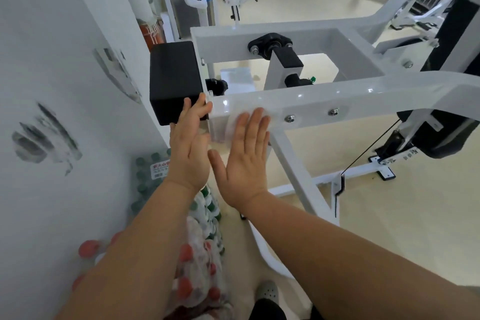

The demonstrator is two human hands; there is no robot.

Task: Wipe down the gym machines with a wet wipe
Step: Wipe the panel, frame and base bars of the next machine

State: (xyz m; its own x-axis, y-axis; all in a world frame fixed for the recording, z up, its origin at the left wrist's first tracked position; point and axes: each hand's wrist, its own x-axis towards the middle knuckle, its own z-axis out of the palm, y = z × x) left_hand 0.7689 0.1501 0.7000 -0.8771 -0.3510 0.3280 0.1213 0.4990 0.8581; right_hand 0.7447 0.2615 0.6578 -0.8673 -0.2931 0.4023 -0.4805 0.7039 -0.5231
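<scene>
From your head camera, your right hand (244, 161) lies flat on the wipe (225, 126), fingers straight and close together, thumb spread wide. It presses the wipe against the white frame (337, 96) near its left end. Your left hand (191, 148) is just beside it, fingers straight and together, tips touching the black block (174, 78).

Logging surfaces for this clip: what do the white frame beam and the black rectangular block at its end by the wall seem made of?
The white frame beam: likely painted steel, glossy; sharp light glints, silver bolt heads. The black rectangular block: matte, no glints; perhaps rubber or plastic, cannot tell which.
</scene>
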